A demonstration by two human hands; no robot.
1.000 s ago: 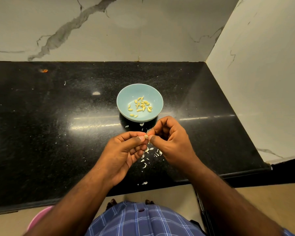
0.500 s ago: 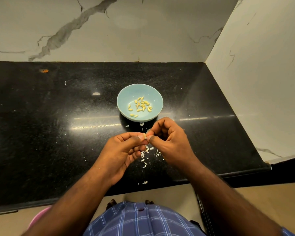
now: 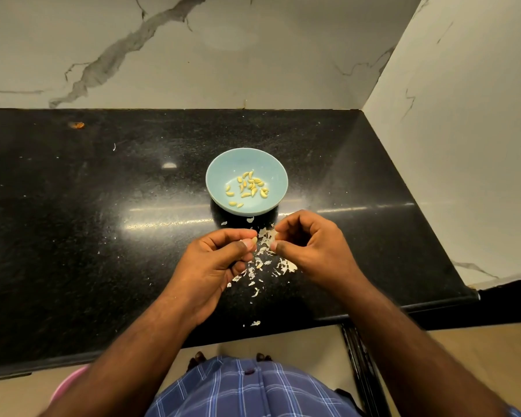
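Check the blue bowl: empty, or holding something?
Not empty, far from full. The bowl stands upright on the counter with a scatter of yellow seeds on its bottom; most of its inside is bare.

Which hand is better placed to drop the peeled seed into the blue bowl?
Left. The left hand pinches the seed just short of the bowl; the right hand seems to hold only pale husk.

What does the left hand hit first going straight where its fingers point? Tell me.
Probably the right hand, whose fingertips sit just ahead of the left hand and the seed it pinches. The husk flakes between them may lie lower, on the counter.
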